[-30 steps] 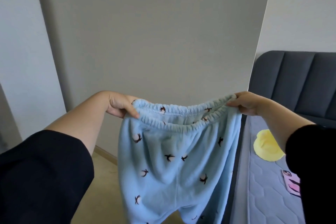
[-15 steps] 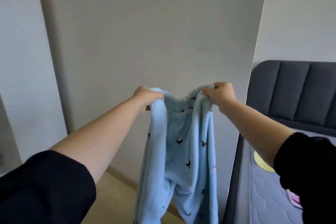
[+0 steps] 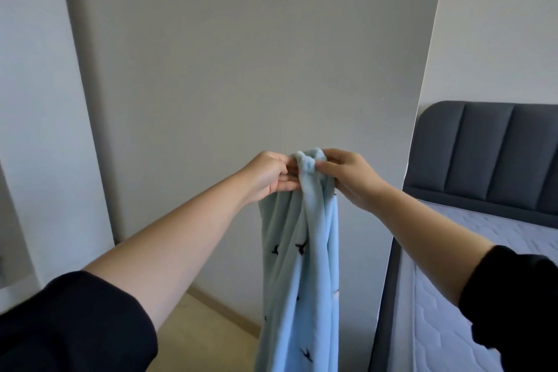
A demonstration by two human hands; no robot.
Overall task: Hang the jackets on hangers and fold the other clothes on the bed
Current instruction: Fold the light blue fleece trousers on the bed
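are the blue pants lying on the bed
No, the blue pants hang in the air beside the bed, held by the left hand and right hand.

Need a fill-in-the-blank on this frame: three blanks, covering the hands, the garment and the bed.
1. The left hand and right hand hold the pants up by the bunched ____.
2. The pants are light ____ with small dark marks.
3. The bed stands on the person's ____ side.

Missing words: waistband; blue; right.

Home bedroom: padded headboard (image 3: 489,154), bare mattress (image 3: 471,326).
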